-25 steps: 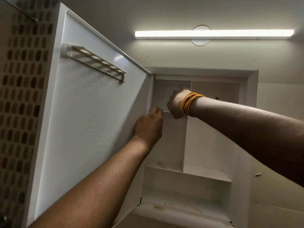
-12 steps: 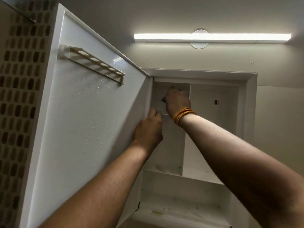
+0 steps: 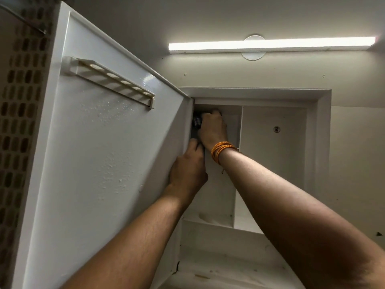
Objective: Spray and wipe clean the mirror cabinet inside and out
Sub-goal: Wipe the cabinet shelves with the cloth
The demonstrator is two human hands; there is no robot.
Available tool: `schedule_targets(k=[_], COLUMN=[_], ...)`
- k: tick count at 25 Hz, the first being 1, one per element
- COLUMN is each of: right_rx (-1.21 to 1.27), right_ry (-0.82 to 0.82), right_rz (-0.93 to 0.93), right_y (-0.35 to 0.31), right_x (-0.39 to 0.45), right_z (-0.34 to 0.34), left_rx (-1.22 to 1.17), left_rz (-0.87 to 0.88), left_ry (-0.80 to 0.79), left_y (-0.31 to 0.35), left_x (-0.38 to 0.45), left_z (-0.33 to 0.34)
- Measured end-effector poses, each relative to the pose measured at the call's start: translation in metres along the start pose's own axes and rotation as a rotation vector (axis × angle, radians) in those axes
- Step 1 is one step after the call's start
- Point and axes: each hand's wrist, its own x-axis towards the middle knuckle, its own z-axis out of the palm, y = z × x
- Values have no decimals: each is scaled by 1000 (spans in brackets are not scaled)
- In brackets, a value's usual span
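The white mirror cabinet [image 3: 318,142] hangs on the wall, its door [image 3: 100,163] swung wide to the left and speckled with droplets. My right hand [image 3: 212,130], with an orange cord round the wrist, is inside the upper left compartment. It grips a small dark cloth [image 3: 196,122] pressed into the top corner beside the hinge. My left hand [image 3: 187,170] rests just below it, fingers straight against the door's hinge edge. Most of the cloth is hidden by my fingers.
A slotted white rack [image 3: 108,80] sits high on the door's inner face. The cabinet has a vertical divider [image 3: 238,163] and a lower shelf [image 3: 218,228] with stains. A lit tube light [image 3: 270,44] is above. A brown tiled wall [image 3: 18,122] lies left.
My right hand has moved up and left into the top corner by the hinge, carrying the dark cloth. My left hand has stayed on the door's hinge edge.
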Motion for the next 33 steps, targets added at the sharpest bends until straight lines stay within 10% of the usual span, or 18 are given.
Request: schedule_targets(k=[9, 22, 27, 33], right_rx=[-374, -546, -288, 746], right_ry=[-382, -635, -612, -156], right_rz=[-525, -210, -86, 370], right_y=[27, 4, -4, 11], right_x=[13, 1, -1, -2], right_z=[-16, -59, -69, -72], left_rx=[110, 216, 130, 158], left_rz=[-27, 19, 20, 19], left_ry=[-5, -45, -57, -163], left_y=[6, 7, 4, 8], left_x=[-2, -7, -3, 11], left_z=[2, -5, -10, -26])
